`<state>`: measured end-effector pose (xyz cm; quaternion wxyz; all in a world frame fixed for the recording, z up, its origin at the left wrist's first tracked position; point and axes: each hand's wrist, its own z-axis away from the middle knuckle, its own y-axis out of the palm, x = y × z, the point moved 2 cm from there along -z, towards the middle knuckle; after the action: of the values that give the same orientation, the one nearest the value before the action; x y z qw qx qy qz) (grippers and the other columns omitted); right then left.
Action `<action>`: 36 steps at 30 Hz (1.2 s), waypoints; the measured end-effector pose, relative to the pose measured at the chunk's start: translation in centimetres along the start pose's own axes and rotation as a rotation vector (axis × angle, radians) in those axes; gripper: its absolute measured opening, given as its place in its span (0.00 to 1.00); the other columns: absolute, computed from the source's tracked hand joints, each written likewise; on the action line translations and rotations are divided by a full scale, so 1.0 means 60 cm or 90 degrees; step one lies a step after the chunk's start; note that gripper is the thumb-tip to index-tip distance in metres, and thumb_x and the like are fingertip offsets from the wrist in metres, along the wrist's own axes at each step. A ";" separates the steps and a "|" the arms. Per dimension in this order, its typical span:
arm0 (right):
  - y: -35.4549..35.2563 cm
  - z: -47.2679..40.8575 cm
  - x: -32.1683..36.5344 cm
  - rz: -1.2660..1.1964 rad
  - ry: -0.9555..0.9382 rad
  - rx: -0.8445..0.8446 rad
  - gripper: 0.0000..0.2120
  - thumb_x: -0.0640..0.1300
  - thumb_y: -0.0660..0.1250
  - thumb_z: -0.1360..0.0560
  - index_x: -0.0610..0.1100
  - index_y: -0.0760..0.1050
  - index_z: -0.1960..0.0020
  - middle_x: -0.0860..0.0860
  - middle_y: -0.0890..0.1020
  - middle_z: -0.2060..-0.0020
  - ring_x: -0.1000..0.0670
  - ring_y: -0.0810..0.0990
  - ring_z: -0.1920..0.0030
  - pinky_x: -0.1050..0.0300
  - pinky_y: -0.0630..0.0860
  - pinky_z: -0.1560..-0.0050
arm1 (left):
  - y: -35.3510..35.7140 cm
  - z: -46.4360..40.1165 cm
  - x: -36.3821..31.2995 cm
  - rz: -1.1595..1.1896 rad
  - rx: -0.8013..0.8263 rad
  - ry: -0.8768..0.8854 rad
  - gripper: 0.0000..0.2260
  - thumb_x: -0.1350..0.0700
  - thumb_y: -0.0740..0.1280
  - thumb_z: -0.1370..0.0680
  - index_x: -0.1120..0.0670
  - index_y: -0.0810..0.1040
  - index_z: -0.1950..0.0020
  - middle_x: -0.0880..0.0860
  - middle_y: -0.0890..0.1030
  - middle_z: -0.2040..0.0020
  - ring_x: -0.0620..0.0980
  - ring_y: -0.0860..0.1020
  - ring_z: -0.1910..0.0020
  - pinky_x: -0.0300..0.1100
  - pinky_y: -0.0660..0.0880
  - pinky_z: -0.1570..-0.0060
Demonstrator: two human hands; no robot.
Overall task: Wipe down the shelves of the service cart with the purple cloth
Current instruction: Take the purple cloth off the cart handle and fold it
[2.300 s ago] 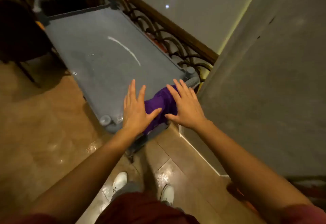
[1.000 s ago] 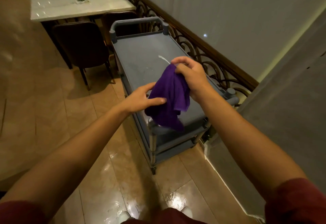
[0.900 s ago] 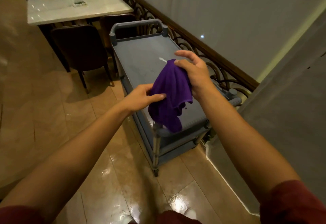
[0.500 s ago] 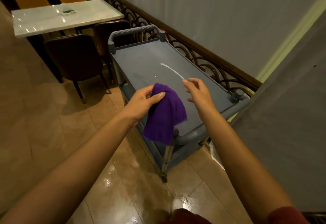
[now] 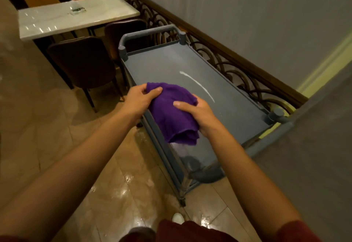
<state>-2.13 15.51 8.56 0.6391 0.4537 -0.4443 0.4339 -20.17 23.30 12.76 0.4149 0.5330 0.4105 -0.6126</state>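
Note:
The purple cloth (image 5: 172, 112) hangs bunched in the air above the near left edge of the grey service cart (image 5: 162, 66). My left hand (image 5: 140, 99) pinches its upper left corner. My right hand (image 5: 198, 113) grips its right side, thumb lying across the front. A thin white streak (image 5: 198, 85) curves across the cart's top shelf, just beyond my hands. The lower shelves are mostly hidden under the top one.
A dark iron railing (image 5: 228, 58) with a wooden top runs along the cart's right side. A grey wall (image 5: 314, 165) rises at the right. Dark chairs (image 5: 82, 60) and a white table (image 5: 76, 16) stand behind the cart. Glossy tiled floor (image 5: 57, 137) spreads to the left.
The cloth was lifted off the cart's near end and passed between hands. My right hand, free half a second ago, has closed on it again, so both hands hold it.

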 end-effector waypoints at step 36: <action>0.144 -0.172 -0.083 -0.476 -0.042 -0.440 0.38 0.66 0.79 0.38 0.47 0.79 0.34 0.43 0.86 0.41 0.40 0.86 0.42 0.43 0.84 0.48 | 0.018 -0.334 0.052 -0.349 0.392 0.195 0.17 0.45 0.69 0.21 0.56 0.81 0.40 0.55 0.84 0.48 0.54 0.81 0.49 0.52 0.78 0.47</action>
<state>-9.78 26.58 3.44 0.8491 0.3574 -0.3889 -0.0112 -13.16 41.67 7.71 -0.0070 0.5877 0.3917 -0.7079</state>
